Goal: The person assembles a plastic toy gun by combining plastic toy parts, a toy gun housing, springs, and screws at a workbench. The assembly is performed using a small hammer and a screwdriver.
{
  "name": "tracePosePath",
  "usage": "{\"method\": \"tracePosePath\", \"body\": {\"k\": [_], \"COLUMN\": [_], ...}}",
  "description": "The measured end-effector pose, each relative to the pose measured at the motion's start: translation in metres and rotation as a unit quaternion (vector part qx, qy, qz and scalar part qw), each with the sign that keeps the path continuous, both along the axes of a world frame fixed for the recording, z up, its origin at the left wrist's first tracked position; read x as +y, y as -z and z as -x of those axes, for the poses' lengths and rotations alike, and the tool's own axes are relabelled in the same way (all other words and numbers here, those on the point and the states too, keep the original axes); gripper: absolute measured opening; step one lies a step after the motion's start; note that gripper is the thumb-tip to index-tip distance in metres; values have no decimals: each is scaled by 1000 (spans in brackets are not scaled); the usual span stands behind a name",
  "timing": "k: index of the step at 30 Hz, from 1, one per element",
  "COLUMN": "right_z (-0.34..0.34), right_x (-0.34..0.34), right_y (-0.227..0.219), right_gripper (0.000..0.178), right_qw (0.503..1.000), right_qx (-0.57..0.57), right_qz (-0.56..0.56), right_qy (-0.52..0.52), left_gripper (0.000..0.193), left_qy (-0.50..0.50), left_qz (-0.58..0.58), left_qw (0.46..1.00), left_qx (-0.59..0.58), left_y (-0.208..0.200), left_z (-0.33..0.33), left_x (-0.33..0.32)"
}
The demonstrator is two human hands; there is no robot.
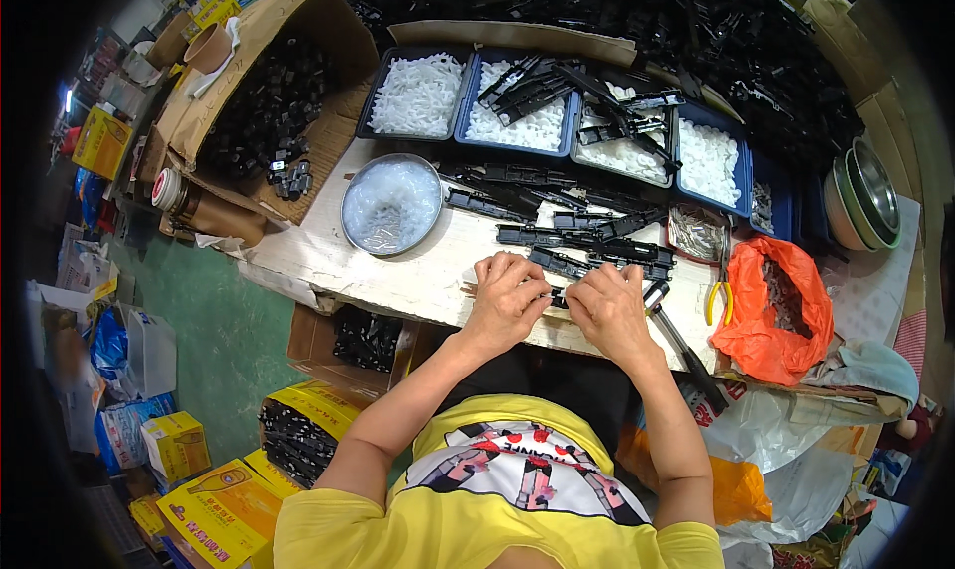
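One small black plastic piece between my two hands in a narrow pinch, one black-handled metal hammer beside.

Free white tabletop between bowl and left fingers, black parts just ahead, hammer at right

Black part mostly hidden (fingers cover it).

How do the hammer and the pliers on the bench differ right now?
The hammer has a black grip; the pliers have yellow handles. The hammer is longer, with a single shaft; the pliers split into two handles. The hammer lies near the right hand, the pliers farther right, by the orange bag. Both have their handles toward the person.
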State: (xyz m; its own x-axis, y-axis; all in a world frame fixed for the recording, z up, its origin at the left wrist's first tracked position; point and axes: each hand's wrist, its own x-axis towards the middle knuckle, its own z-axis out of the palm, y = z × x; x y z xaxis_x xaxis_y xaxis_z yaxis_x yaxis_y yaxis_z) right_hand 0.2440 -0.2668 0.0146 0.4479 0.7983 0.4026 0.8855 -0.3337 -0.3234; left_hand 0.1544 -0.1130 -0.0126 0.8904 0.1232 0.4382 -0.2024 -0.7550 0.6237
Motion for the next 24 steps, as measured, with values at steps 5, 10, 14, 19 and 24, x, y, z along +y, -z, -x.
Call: {"method": "tracePosePath", "body": {"k": [5, 10, 14, 19, 24], "right_z": [1, 2, 2, 2, -8], "right_x": [2, 5, 5, 5, -2], "right_y": [1, 3, 3, 0, -9], "right_gripper": [8, 8, 8, 7, 8], "right_qw": [1000, 1000, 1000, 1000, 1000], "right_qx": [-1, 2, 4, 9, 18], "right_qz": [-3, -3, -1, 2, -4], "right_qy": [-4, -17, -17, -24, 4], "left_gripper": [11, 13, 13, 15, 13], "left_qy": [4, 9, 18, -1, 12], "left_qz": [-26, -21, -22, -24, -14], "left_qw": [1000, 1000, 1000, 1000, 999], "left_qx": [0, 6, 12, -20, 45], "left_y": [-2, -6, -4, 1, -8], "left_z": [1, 2, 1, 0, 0], "left_x": [0, 0, 1, 0, 3]}}
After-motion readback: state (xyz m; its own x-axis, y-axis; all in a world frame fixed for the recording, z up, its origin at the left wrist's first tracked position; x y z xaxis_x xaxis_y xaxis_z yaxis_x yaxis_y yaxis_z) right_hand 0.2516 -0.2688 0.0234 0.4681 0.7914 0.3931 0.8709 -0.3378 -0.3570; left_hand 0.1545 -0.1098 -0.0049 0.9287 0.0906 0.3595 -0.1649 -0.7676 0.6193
